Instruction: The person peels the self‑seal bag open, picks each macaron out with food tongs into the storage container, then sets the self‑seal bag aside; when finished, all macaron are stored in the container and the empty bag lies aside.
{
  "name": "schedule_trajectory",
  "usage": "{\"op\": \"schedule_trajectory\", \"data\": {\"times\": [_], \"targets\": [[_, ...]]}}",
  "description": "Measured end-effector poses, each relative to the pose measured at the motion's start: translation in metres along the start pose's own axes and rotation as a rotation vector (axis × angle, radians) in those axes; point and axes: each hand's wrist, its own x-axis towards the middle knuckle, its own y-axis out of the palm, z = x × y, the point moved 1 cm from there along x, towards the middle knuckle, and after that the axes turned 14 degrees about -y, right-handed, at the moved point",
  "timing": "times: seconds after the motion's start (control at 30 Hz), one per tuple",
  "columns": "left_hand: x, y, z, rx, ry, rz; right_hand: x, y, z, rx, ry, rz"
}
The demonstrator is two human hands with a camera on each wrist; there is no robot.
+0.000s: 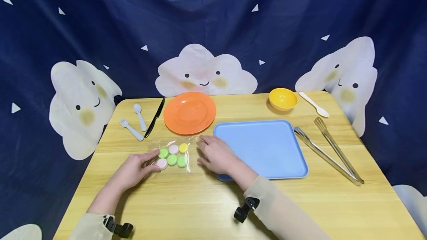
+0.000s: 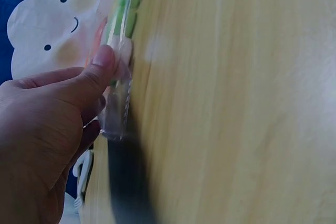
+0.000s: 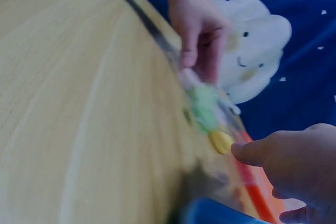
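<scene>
Clear plastic bag (image 1: 176,154) of six round green, pink and yellow pieces (image 1: 172,160), just left of the head frame's centre: your left grip (image 1: 135,167) pinches its left end; your right grip (image 1: 217,153) is at its right end, whether holding I can't tell.

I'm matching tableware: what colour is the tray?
Light blue; the tray shows best in the head view.

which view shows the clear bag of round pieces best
The head view: it shows the clear bag broad side up and all six round pieces apart. The left wrist view shows it nearly edge-on, pinched by the left hand; the right wrist view shows it slanted and blurred.
</scene>
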Motion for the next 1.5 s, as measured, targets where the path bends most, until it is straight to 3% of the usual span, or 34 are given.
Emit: {"op": "schedule_trajectory", "data": {"times": [0.33, 0.7, 0.97, 1.2, 1.43, 1.5], "targets": [[0.001, 0.000, 0.005, 0.002, -0.039, -0.059, -0.054, -0.042, -0.026, 0.092, 0.037, -0.207], [-0.001, 0.004, 0.002, 0.026, 0.079, -0.215, -0.131, -0.079, -0.068, 0.109, 0.166, -0.392], [0.001, 0.008, -0.001, 0.062, 0.129, -0.254, -0.191, -0.100, -0.104, 0.119, 0.245, -0.478], [0.000, 0.012, -0.001, 0.095, 0.153, -0.290, -0.248, -0.106, -0.132, 0.121, 0.389, -0.467], [-0.002, 0.013, -0.001, 0.099, 0.151, -0.349, -0.302, -0.096, -0.153, 0.079, 0.679, -0.369], [-0.002, 0.014, -0.001, 0.101, 0.146, -0.358, -0.315, -0.088, -0.157, 0.085, 0.717, -0.337]]}}
